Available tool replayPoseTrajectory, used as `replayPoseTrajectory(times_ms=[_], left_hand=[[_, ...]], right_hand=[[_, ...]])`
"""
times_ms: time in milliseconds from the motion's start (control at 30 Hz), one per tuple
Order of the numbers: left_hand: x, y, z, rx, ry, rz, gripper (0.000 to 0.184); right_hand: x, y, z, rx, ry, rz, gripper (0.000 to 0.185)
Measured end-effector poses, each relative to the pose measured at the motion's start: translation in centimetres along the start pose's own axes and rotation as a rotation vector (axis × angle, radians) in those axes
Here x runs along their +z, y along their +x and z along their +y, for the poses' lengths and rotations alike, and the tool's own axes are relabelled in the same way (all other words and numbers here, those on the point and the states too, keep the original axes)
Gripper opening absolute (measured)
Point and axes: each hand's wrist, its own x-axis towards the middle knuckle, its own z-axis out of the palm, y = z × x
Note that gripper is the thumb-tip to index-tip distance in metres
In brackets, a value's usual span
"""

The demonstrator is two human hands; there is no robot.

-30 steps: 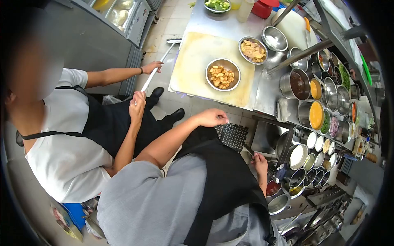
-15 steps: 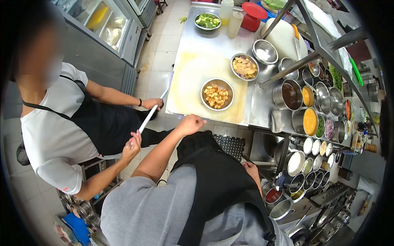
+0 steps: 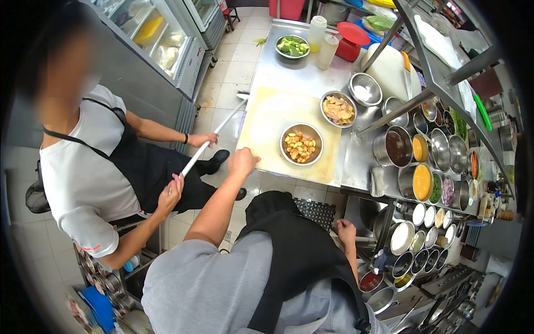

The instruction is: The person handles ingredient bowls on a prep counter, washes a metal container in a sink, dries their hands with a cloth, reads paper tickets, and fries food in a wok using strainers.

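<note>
My left hand is loosely curled beside the near left corner of a cutting board, and I see nothing in its fingers. On that board stands a steel bowl of browned, cut pieces that look like garlic or potato. Behind it to the right is a second steel bowl with pale, pinkish slices. My right hand hangs low at my right side, fingers curled in, near the counter's lower shelf and holding nothing I can see.
At my left a co-worker grips a long-handled broom in both hands. A bowl of green vegetables, squeeze bottles and a red scale stand at the table's far end. Steel pots of sauces crowd the right, under a metal shelf post.
My left hand has risen and moved left to the table corner. My right hand has lifted slightly outward. The view has shifted, and the broom's head now shows beside the table.
</note>
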Motion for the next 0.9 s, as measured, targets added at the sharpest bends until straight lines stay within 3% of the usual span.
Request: replayPoseTrajectory(times_ms=[67,133,167,233,333,367,500,600,700,900], left_hand=[[0.1,0.0,0.1,-0.019,-0.016,-0.015,0.045],[-0.2,0.1,0.3,-0.031,-0.013,-0.035,0.046],[-0.4,0.2,0.3,-0.038,-0.015,-0.035,0.046],[-0.9,0.6,0.3,-0.043,-0.009,-0.089,0.047],[-0.9,0.9,0.3,-0.052,0.007,-0.101,0.048],[-1.0,1.1,0.4,-0.057,0.007,-0.101,0.048],[-1.3,1.2,0.6,-0.051,0.032,-0.117,0.047],[-1.6,1.2,0.7,-0.059,0.030,-0.136,0.046],[-1.5,1.6,0.7,-0.070,0.030,-0.142,0.048],[-1.2,1.5,0.8,-0.132,0.010,-0.128,0.057]], right_hand=[[-0.8,1.8,-2.1,0.023,0.005,0.011,0.025],[-1.5,3.4,-4.0,-0.199,0.017,0.264,0.024],[-2.1,4.2,-5.2,-0.203,0.015,0.259,0.024],[-3.5,5.2,-8.4,-0.350,-0.098,0.489,0.031],[-4.4,6.5,-11.2,-0.418,-0.249,0.503,0.040],[-4.4,6.7,-11.6,-0.389,-0.292,0.415,0.045],[-2.4,9.6,-8.3,-0.450,-0.399,0.331,0.051],[-2.5,10.1,-7.8,-0.475,-0.465,0.305,0.047],[-3.3,10.6,-9.0,-0.418,-0.602,0.236,0.024],[-4.1,11.6,-8.4,-0.493,-0.669,0.170,0.020]])
